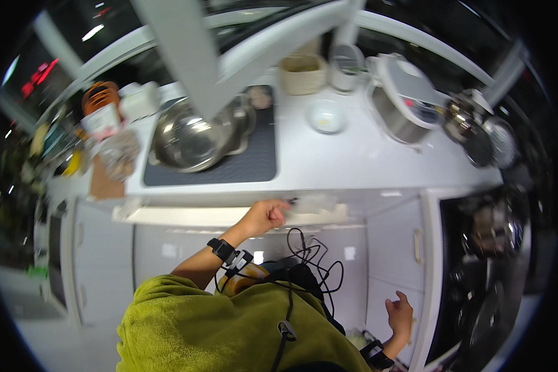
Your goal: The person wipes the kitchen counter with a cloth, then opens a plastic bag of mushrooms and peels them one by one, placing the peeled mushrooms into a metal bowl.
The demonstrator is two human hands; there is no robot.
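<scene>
My left hand (266,216) reaches over the cream-coloured edge of what looks like a pulled-out drawer (186,215). Its fingers are partly curled beside a small dark item and a translucent plastic thing (317,203); blur hides whether they grip anything. Low on the right, my right hand (401,315) hangs by the white cabinet doors, fingers apart and holding nothing. Both wrists wear black straps with small devices, and black cables (307,260) loop in front of my green top. Across the white counter (325,162) lie a steel basin (193,135) on a dark mat (255,162) and a small pale bowl (326,117).
A rice cooker (404,100), a woven basket (303,74) and a clear container (346,67) stand at the back. Steel pots (460,116) are at right, above a black hob area. Bagged items (118,151) and an orange object (100,96) crowd the left. A white post rises ahead.
</scene>
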